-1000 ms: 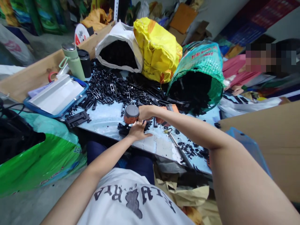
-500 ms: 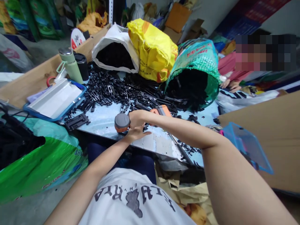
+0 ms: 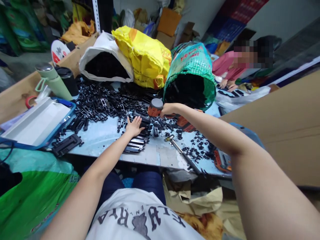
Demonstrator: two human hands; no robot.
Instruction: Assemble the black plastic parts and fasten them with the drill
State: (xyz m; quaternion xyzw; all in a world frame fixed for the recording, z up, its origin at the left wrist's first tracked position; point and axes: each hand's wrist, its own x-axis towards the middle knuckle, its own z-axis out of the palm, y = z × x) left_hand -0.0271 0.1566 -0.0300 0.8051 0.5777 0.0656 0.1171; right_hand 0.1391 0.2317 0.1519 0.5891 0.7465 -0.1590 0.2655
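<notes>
My right hand (image 3: 170, 109) is closed around an orange and grey cordless drill (image 3: 154, 110), raised over the bench with its grey round end facing up. The drill's orange lower part (image 3: 186, 124) shows under my forearm; its tip is hidden. My left hand (image 3: 134, 126) lies with fingers spread on a row of long black strips (image 3: 136, 145) set side by side near the front of the bench. A hammer (image 3: 183, 153) lies to their right, among small black pieces (image 3: 200, 146).
Black parts (image 3: 100, 103) heap along the back, before a white sack (image 3: 100, 43), yellow sack (image 3: 145, 56) and green sack (image 3: 191, 56). Left stand a green bottle (image 3: 56, 80), a black cup (image 3: 68, 80) and a blue tray (image 3: 42, 145). Another person's hands (image 3: 230, 85) are at the right.
My right hand has lifted the drill away to the right and back. My left hand has moved forward off the drill area onto the black strips. The view has shifted right.
</notes>
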